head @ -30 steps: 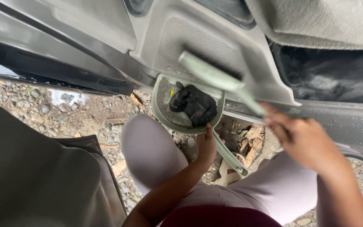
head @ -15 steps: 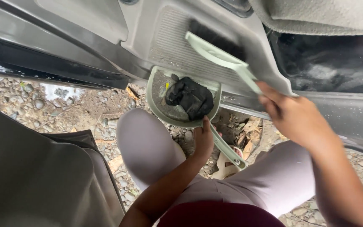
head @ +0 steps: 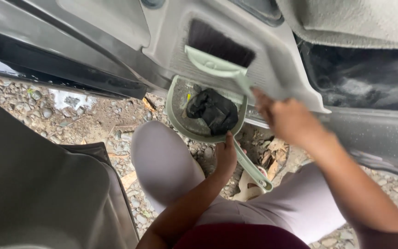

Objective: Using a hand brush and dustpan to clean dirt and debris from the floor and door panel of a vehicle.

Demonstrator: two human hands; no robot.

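My left hand [head: 225, 156] grips the handle of a pale green dustpan [head: 177, 121], held against the edge of a grey car door sill [head: 272, 69]. A crumpled black bag [head: 213, 110] and some dust lie in the pan. My right hand [head: 287, 121] holds the handle of a pale green hand brush [head: 217, 67], whose dark bristles rest on the ribbed sill just above the pan.
The dark car floor [head: 360, 78] lies at upper right. Gravel ground [head: 84, 115] with stones and dry leaves shows below the sill. A grey mat or seat panel [head: 38, 198] fills the lower left. My knees in pale trousers [head: 162, 161] are beneath the pan.
The brush has swung up and left, its bristles now on the sill above the pan. My right hand followed toward the pan. The dustpan stays in place.
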